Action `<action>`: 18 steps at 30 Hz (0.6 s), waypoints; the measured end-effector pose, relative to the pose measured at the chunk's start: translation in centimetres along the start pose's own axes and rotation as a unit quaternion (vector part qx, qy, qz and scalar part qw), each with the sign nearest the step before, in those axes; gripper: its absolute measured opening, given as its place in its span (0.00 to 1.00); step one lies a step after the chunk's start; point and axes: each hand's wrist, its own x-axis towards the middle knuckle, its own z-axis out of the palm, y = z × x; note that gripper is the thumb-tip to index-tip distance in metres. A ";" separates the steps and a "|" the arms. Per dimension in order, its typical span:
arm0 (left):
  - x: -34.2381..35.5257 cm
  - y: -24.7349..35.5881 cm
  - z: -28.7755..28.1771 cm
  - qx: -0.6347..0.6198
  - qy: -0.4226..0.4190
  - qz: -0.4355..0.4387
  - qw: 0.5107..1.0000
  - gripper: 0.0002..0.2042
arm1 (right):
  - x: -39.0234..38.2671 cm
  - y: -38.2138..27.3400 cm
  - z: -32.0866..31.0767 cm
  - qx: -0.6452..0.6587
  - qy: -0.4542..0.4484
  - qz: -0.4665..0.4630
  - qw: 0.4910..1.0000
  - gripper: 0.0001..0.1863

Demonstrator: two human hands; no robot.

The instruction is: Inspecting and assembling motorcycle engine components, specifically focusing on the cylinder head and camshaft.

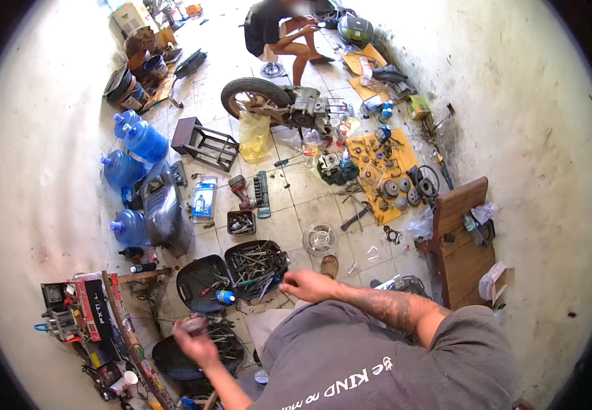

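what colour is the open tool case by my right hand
The tool case is black, clearest in head view.

1. Tool case [191, 279]: black; bottle [225, 296] in it, blue;
2. Water jugs [145, 141]: translucent blue;
3. Plastic bag [254, 140]: yellow;
4. Drill [240, 192]: red and black;
5. Cardboard [386, 216]: orange-yellow;
6. Wooden board [463, 263]: brown;
7. Shirt [405, 335]: charcoal, white lettering;
8. Floor [284, 229]: pale tiles, gridded with darker lines

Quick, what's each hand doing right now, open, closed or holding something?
Left hand: blurred; cannot tell whether it holds anything.
Right hand: fingers bent, nothing visibly held; grip can't be told.
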 end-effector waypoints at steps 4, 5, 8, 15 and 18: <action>-3.4 -5.6 18.1 0.139 -0.191 -0.120 0.964 0.23 | -1.1 -2.7 -8.7 -0.015 0.062 -0.002 0.998 0.27; -3.8 -7.0 20.9 0.255 -0.267 -0.040 0.928 0.22 | -1.2 -2.9 -10.2 -0.033 0.089 0.003 0.995 0.30; -6.0 -7.5 30.6 0.464 -0.427 0.096 0.770 0.20 | -1.4 -1.4 -15.0 -0.135 0.116 0.007 0.984 0.33; -3.2 -12.1 42.0 0.475 -0.496 0.330 0.648 0.24 | 0.6 3.3 -23.0 -0.092 0.162 0.118 0.975 0.38; -0.2 -15.4 46.0 0.410 -0.554 0.282 0.667 0.25 | 2.2 4.1 -25.8 -0.044 0.234 0.116 0.964 0.38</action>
